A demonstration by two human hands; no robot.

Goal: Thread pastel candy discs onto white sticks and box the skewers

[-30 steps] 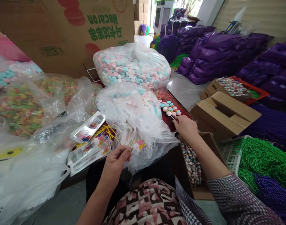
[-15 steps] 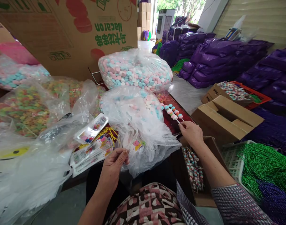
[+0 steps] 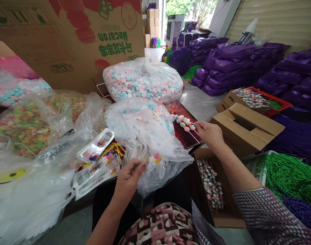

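Purple sacks (image 3: 234, 61) line the floor of a packing room, and a printed carton (image 3: 68, 44) leans behind a table (image 3: 186, 140) heaped with candy bags (image 3: 142, 80). At the table's near edge, a seated person's right hand (image 3: 209, 134) pinches the bare end of a skewer (image 3: 184, 122) threaded with pink, blue and white sweets, thumb and fingertips closed on the stick. Its long axis runs from that hand away and to the left, loaded end farthest from the fingers. The left hand (image 3: 130, 177), closer to the body and left of the right, pinches a clear sleeve (image 3: 154, 158) with a pink-and-yellow label, against a slack bag (image 3: 145, 136) between the hands. The skewer sits forward and right of the sleeve, well apart from the left hand. A box (image 3: 227, 217) of more skewers lies under the right forearm.
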